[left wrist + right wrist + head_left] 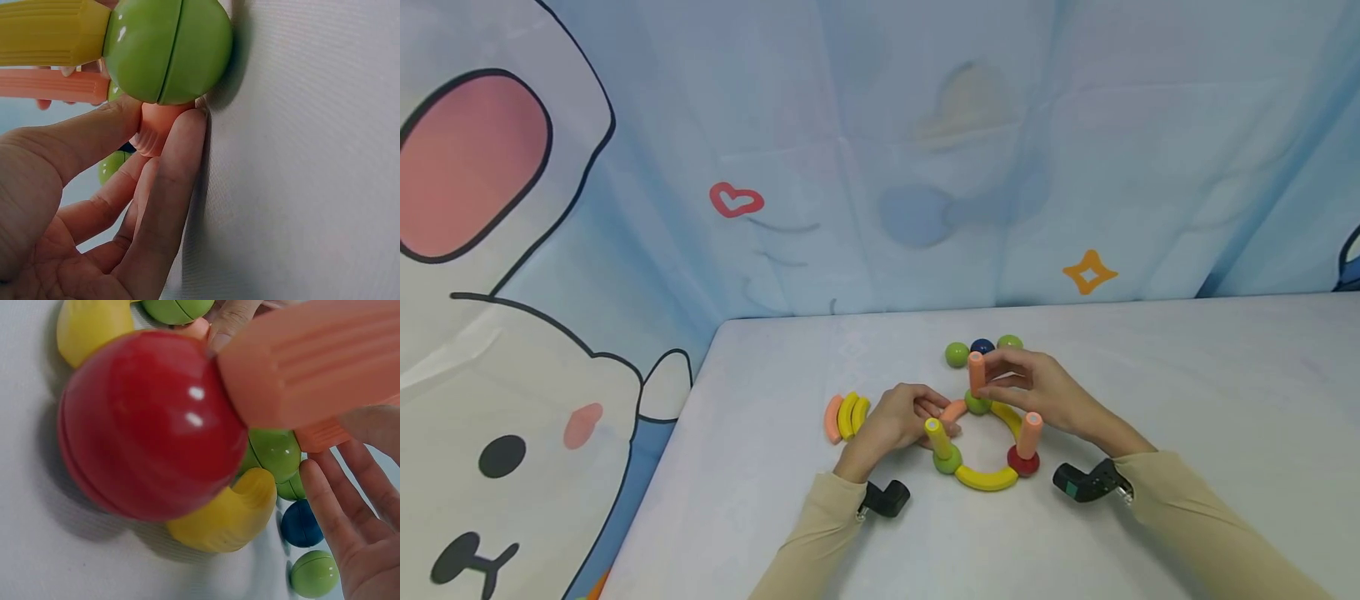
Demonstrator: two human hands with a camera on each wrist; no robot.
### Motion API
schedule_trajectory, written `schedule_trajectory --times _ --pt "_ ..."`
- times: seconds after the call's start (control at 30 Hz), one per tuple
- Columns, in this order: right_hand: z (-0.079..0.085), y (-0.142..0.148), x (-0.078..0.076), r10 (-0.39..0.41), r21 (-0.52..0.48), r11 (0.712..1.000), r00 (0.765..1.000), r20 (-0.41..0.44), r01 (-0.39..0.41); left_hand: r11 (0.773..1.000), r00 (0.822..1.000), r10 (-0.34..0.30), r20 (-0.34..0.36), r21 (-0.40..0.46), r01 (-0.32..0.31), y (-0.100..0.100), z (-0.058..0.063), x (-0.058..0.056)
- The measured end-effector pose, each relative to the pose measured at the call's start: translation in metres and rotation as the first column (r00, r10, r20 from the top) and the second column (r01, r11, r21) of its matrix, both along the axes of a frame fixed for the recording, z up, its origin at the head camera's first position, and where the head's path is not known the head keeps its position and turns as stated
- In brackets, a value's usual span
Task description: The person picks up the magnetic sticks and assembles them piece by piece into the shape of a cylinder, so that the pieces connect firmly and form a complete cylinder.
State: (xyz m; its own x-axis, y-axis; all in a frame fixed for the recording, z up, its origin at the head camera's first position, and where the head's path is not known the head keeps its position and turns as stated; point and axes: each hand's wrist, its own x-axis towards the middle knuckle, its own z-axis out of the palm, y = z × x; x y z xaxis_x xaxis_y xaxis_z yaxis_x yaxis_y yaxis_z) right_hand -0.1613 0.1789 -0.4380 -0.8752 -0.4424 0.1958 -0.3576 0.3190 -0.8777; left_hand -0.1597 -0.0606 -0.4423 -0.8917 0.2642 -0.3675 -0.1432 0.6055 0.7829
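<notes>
- Left hand [898,419]: pinching curved orange piece [953,412] beside yellow rod [937,438].
- Right hand [1037,387]: gripping upright orange rod [976,374] atop green ball [977,403].

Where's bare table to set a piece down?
Bare white table lies right of the right hand, and between the sleeves, nearer than the ring. Crowded: the ring's far side, with the left hand there too and loose balls behind.

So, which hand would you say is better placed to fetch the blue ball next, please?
Probably the right hand: it is nearer the blue ball, though it must first release the orange stick. The left hand, farther away, pinches the orange curved piece.
</notes>
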Motion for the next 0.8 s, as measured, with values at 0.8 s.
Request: schedule_trajectory --times 0.8 --pt "0.005 0.062 0.054 0.065 -0.128 0.989 0.997 -0.035 -0.069 0.959 0.942 -0.130 -0.311 0.203 0.199 -0.035 0.016 0.025"
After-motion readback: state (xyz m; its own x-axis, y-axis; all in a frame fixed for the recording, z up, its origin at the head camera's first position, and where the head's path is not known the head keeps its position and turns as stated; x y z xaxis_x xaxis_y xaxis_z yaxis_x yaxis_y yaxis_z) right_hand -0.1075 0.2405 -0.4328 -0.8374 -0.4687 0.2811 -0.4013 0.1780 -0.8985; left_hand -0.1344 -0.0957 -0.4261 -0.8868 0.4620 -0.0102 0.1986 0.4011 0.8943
